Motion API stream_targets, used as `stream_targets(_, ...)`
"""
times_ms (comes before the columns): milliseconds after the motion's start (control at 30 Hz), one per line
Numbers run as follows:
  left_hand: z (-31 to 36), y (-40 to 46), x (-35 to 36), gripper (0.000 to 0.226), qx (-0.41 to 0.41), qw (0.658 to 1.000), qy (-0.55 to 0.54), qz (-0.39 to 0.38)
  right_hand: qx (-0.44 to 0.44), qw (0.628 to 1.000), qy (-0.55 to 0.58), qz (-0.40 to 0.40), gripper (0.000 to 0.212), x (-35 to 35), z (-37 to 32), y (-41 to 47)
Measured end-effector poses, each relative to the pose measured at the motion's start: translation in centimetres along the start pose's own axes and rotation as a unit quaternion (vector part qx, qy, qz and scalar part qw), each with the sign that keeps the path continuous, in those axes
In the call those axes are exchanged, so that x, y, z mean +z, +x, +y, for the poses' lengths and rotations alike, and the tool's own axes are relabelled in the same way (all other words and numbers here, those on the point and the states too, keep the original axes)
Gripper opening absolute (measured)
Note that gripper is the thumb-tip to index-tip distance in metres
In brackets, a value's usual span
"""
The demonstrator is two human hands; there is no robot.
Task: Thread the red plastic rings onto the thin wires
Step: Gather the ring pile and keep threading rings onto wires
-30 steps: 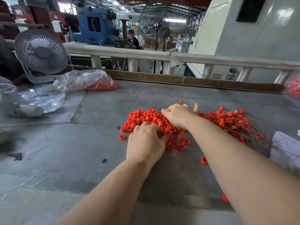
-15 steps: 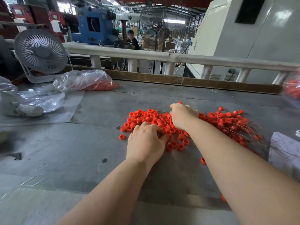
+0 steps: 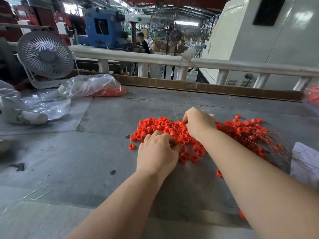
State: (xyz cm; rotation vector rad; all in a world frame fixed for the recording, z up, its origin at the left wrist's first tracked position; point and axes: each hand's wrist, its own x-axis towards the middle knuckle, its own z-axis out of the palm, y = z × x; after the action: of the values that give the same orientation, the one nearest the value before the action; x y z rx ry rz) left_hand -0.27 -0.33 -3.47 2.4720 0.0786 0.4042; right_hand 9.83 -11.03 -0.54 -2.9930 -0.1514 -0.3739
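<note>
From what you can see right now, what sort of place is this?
Likely a factory floor: a blue machine behind the white railing, a large pedestal fan, and a worktable heaped with red rings.

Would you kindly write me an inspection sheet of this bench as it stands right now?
Surface: grey bench, scuffed, with dark spots.
Job's things: loose red rings heaped mid-bench; more rings on thin wires to the right.
Clutter: clear bag holding red parts, plastic sheet, white fan, white stack at the right edge.
Grip: left hand curled, fingertips in the rings; right hand curled at the heap's far side beside a thin wire; what either holds is hidden.
Cables: a plug lead on the pale machine behind.
Surroundings: white rail, blue machine, floor fan, a seated person beyond.
</note>
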Motion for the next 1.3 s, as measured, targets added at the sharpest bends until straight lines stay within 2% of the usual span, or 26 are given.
stream_targets(167,-0.1,0.0,0.1,0.023,0.002,1.0,-0.004,0.004,0.031,0.998,-0.014,-0.044,0.016,-0.5,-0.2,0.2)
stream_targets(333,-0.1,0.0,0.1,0.024,0.002,1.0,-0.003,0.004,0.008,0.993,-0.067,-0.099,0.016,-0.9,0.0,-0.2)
stream_targets(467,-0.1,0.1,0.1,0.023,0.001,1.0,-0.007,0.008,-0.015,0.997,-0.063,-0.048,0.01,-1.0,0.4,-0.6)
stream_targets(567,-0.1,0.1,0.1,0.024,0.002,1.0,-0.005,0.008,-0.028,0.999,-0.017,0.009,0.026,-1.4,0.7,-0.6)
stream_targets(733,-0.1,0.1,0.1,0.023,0.003,1.0,-0.003,0.007,-0.07,0.99,0.075,0.094,0.024,-2.6,0.8,-1.2)
stream_targets(900,0.0,0.0,0.1,0.022,0.001,1.0,-0.003,0.006,-0.116,0.988,0.055,0.089,0.035,-3.7,1.1,-2.7)
stream_targets(1033,-0.1,-0.1,0.0,0.021,0.002,1.0,-0.008,0.007,-0.143,0.986,0.003,0.083,0.033,-3.1,1.3,-5.3)
stream_targets(1300,-0.2,-0.2,-0.3,0.02,0.011,0.999,-0.032,0.012,-0.107,0.994,-0.018,0.009,0.028,-2.9,2.1,-7.9)
